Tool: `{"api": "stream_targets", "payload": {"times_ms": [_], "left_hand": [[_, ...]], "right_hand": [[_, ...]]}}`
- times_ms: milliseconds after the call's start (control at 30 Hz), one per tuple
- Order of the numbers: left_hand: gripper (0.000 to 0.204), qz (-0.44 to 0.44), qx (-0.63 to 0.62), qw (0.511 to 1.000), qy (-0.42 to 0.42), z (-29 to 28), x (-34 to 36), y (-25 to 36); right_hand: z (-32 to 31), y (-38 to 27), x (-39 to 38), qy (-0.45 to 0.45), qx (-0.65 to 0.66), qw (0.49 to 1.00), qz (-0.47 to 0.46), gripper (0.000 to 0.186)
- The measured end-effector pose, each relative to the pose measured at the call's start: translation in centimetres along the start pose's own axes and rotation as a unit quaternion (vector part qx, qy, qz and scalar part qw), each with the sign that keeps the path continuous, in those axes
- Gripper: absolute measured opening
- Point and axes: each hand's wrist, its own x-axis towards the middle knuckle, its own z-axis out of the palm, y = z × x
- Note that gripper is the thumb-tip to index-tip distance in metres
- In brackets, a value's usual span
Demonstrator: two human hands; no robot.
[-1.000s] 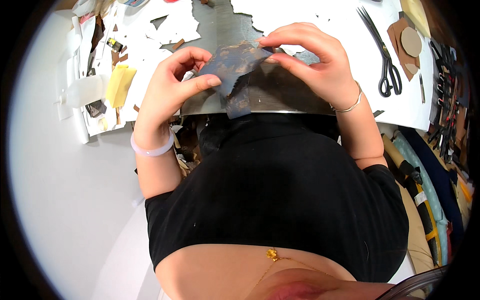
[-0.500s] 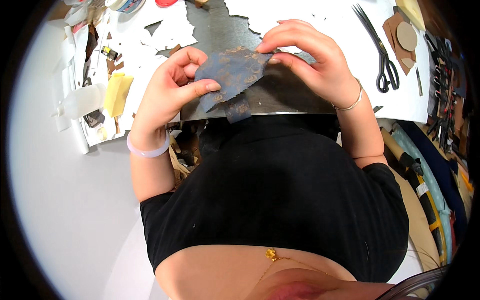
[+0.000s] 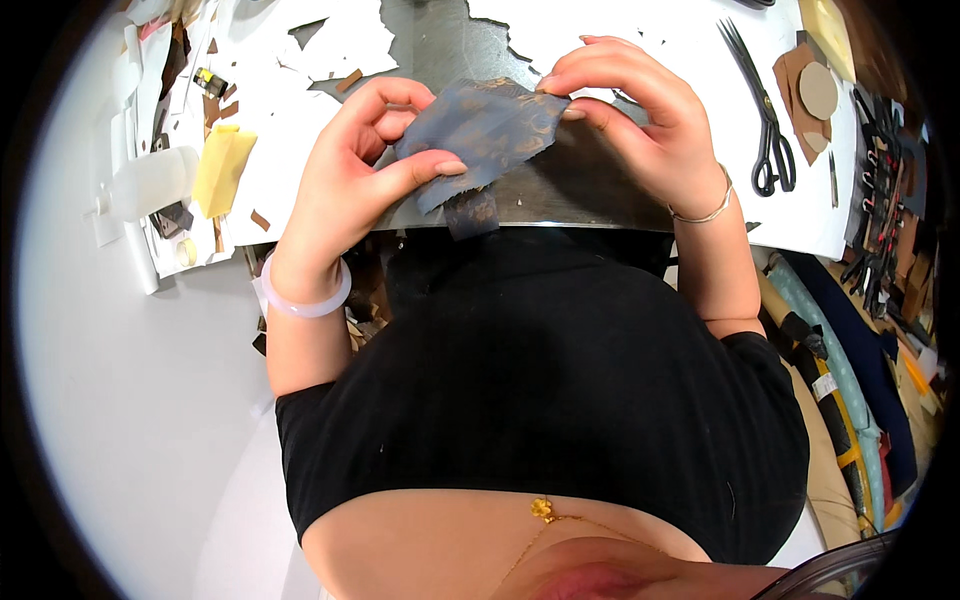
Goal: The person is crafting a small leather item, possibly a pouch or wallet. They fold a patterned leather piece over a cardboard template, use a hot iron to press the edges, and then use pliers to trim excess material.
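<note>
A blue-grey piece of fabric (image 3: 485, 130) with a brownish floral pattern and jagged edges is held up over the table's near edge. My left hand (image 3: 375, 165) grips its left side, thumb on top and fingers behind. At the upper right corner, my right hand (image 3: 635, 110) pinches the fabric between thumb and fingertips. Below it, a small strip of similar patterned fabric (image 3: 470, 213) hangs at the table edge; whether the two are joined I cannot tell.
Black scissors (image 3: 765, 120) lie at the right, near brown scraps with a round beige disc (image 3: 818, 92). On the left are a yellow sponge-like block (image 3: 224, 170), a translucent bottle (image 3: 150, 185) and torn white paper (image 3: 345, 45). Fabric rolls (image 3: 800, 300) stand at lower right.
Both hands and the fabric have shifted slightly right within the view, and the fabric's surface has tilted. The grip of each hand looks the same.
</note>
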Motion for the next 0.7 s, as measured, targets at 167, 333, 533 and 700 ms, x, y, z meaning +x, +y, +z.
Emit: {"api": "stream_targets", "payload": {"times_ms": [167,333,533,700], "left_hand": [[0.045,0.018,0.013,1.000,0.015,0.21,-0.13,-0.30],[0.045,0.024,0.017,0.999,0.016,0.27,-0.23,-0.24],[0.044,0.026,0.060,0.997,0.028,0.52,-0.16,-0.09],[0.041,0.000,0.027,0.999,0.036,0.92,-0.23,0.26]], "right_hand": [[0.06,0.06,0.07,0.001,0.001,1.000,0.001,0.024],[0.10,0.21,-0.14,0.004,0.013,1.000,0.012,0.024],[-0.04,0.28,-0.11,0.006,0.012,1.000,-0.001,0.024],[-0.08,0.08,0.03,-0.001,0.011,1.000,-0.006,0.023]]}}
